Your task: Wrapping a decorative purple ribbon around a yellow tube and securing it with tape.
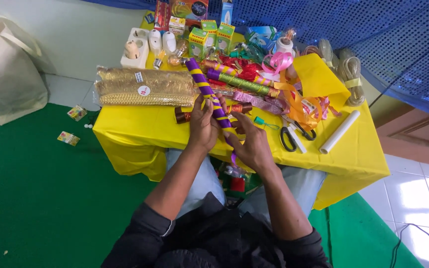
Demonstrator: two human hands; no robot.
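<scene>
We are partway through wrapping the purple stick with yellow bands [207, 92], which slants over the near edge of the yellow table [353, 159]. Our left hand [202, 126] is clenched around its middle, and our right hand [252, 145] pinches its lower end, where a purple ribbon tail [234, 159] hangs loose. Next, we judge, that tail wants pulling taut and fixing, perhaps trimming with the black scissors [294, 134] lying nearby.

Both forearms bare below pushed-up dark sleeves, angled inward toward twelve o'clock; left hand [202, 126] curled closed, knuckles up, at eleven o'clock of right hand [252, 145], fingers bent and pinching, wrists nearly level.
</scene>
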